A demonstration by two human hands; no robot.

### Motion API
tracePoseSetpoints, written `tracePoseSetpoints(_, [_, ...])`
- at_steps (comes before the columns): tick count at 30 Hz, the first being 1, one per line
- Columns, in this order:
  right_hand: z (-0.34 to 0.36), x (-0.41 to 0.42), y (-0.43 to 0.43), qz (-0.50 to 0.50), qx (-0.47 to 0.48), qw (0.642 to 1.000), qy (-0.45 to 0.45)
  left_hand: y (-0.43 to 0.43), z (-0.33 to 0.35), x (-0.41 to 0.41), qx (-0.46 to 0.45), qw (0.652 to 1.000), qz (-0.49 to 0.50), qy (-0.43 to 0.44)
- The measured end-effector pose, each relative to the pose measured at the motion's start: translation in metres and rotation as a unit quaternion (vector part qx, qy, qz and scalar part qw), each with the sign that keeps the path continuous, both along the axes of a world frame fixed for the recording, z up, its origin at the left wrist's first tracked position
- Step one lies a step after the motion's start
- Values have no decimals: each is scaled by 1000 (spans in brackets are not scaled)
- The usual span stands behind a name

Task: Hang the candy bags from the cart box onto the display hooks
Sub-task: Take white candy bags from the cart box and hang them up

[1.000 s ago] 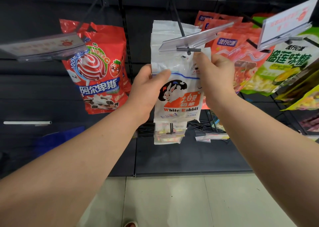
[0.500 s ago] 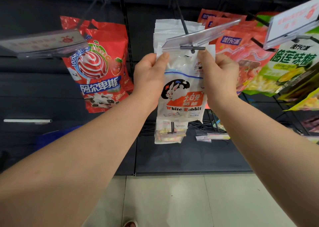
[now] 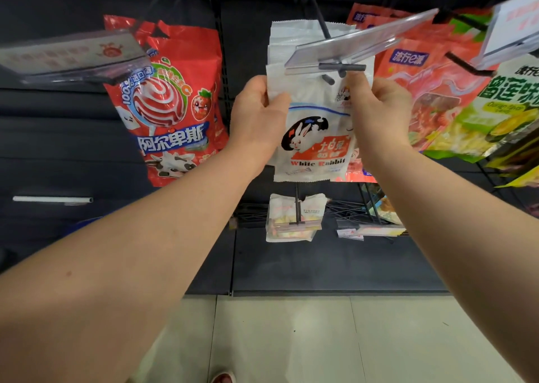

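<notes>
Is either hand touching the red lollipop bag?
No, both the left hand and right hand grip the White Rabbit bag; the red lollipop bag hangs apart.

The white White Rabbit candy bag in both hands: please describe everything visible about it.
The white glossy plastic candy bag is held upright, front toward the camera, printed with a rabbit, a red panel and "White Rabbit". The left hand pinches its upper left edge, the right hand its upper right. Its top sits at the dark hook tip, under the clear label holder, before similar white bags.
</notes>
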State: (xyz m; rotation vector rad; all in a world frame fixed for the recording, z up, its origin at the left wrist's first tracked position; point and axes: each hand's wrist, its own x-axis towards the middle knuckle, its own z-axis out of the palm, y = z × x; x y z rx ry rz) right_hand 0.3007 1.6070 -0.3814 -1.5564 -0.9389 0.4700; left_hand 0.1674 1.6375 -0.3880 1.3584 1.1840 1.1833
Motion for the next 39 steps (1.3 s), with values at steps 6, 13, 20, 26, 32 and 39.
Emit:
tracePoseSetpoints(6, [-11, 8, -17, 69, -14, 995, -69, 9, -13, -10, 64, 995, 5, 77])
tracePoseSetpoints(13, [-12, 11, 1, 47, -88, 994, -55, 26, -7, -6, 99, 989, 29, 108])
tracePoseSetpoints(20, [-15, 12, 5, 41, -99, 993, -42, 24, -12, -6, 135, 978, 18, 159])
tracePoseSetpoints(26, [-13, 23, -22, 57, -135, 981, -128, 7, -15, -13, 112, 964, 35, 240])
tracePoseSetpoints(32, [0, 30, -62, 136, -254, 873, -393, -30, -4, -25, 51, 901, 41, 428])
tracePoseSetpoints(39, [30, 23, -104, 209, -283, 745, -566, -87, 16, -41, 42, 775, -24, 630])
